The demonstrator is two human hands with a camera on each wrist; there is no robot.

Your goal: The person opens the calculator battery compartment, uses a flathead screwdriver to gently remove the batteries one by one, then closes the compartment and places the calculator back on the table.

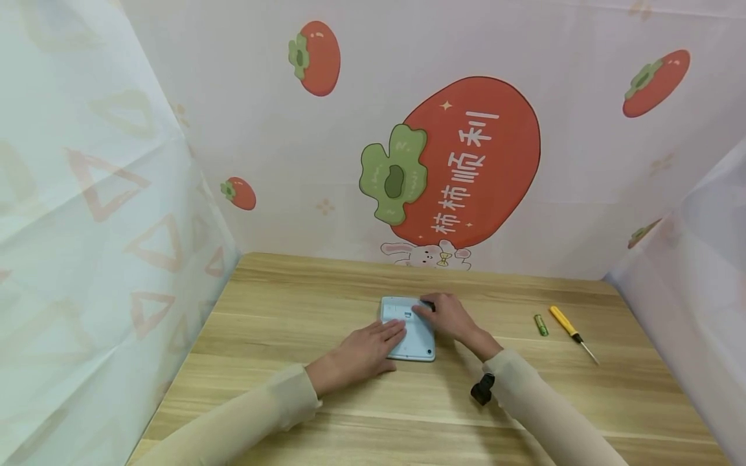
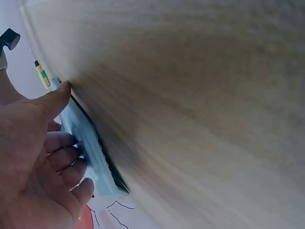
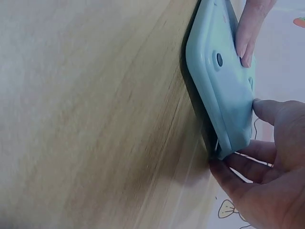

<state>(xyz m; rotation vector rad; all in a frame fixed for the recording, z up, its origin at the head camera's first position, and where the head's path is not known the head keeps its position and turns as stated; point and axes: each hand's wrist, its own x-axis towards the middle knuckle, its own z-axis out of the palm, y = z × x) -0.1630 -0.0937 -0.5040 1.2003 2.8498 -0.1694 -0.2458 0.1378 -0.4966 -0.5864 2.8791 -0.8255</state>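
A flat light-blue device point(image 1: 418, 338) with rounded corners lies on the wooden table. A small recess shows near its far edge, and a dark round spot sits at one near corner. My left hand point(image 1: 367, 349) rests its extended fingers on the device's upper face from the left, with the thumb by its near side. At the far right corner my right hand point(image 1: 453, 318) pinches the device, thumb on top and fingers at the edge. The right wrist view shows the right fingertips point(image 3: 221, 167) by the underside of the device point(image 3: 228, 90), where a narrow gap is visible.
On the right of the table point(image 1: 280, 401) lie a green battery point(image 1: 541, 325) and a screwdriver point(image 1: 563, 321) with a yellow handle. A white cloth wall point(image 1: 268, 142) printed with persimmons stands behind, and more cloth hangs at both sides.
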